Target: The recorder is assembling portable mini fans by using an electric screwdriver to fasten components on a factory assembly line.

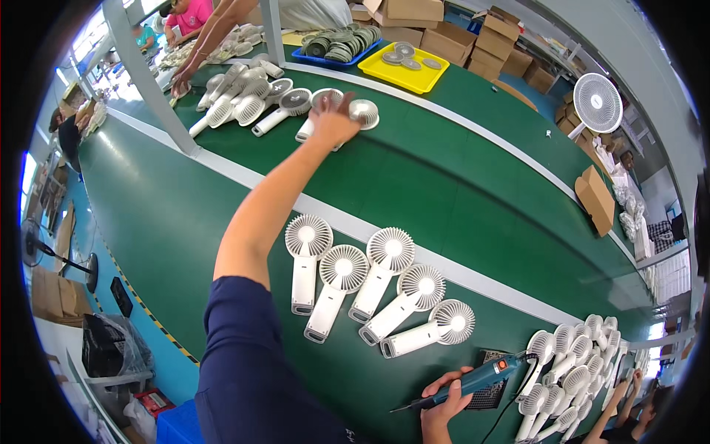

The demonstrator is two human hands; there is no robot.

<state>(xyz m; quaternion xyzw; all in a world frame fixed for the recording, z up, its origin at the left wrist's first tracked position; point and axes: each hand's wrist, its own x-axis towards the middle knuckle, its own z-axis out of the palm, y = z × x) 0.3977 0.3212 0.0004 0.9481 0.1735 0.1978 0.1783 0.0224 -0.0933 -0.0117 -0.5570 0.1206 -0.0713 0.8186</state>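
The right hand grips a screwdriver while the left hand, its finger grip too blurred to tell, hovers over white fans.

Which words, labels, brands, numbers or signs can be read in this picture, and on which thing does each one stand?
No text can be read.
Dark blue shirt: small pale marks at the picture's lower edge, too small to read.
Teal electric screwdriver in the right hand: no readable marking.
White handheld fans: no readable marking.
Cardboard boxes: any print is too small or blurred to read.
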